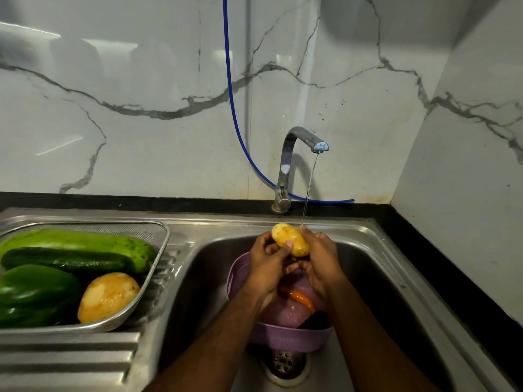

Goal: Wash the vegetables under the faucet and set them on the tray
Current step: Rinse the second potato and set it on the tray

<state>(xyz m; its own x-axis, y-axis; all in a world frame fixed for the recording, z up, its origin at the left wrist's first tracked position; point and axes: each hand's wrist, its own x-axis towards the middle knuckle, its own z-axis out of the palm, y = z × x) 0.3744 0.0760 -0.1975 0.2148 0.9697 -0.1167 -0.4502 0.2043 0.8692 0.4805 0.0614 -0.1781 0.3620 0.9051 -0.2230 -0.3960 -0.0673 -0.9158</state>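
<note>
Two hands hold one potato (291,239) over the purple basket (285,339) in the sink (376,267); the left hand (268,264) grips its near side, thumb on top; the right hand (321,260) cups its far side; a thin stream from the faucet (294,154) falls just beside it; leftward, the tray (158,267) holds a second potato (109,297), pepper (36,295) and cucumbers (68,260).

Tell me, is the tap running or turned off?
Running. A thin stream of water falls from the faucet spout onto the potato, which both hands hold over the sink.
</note>
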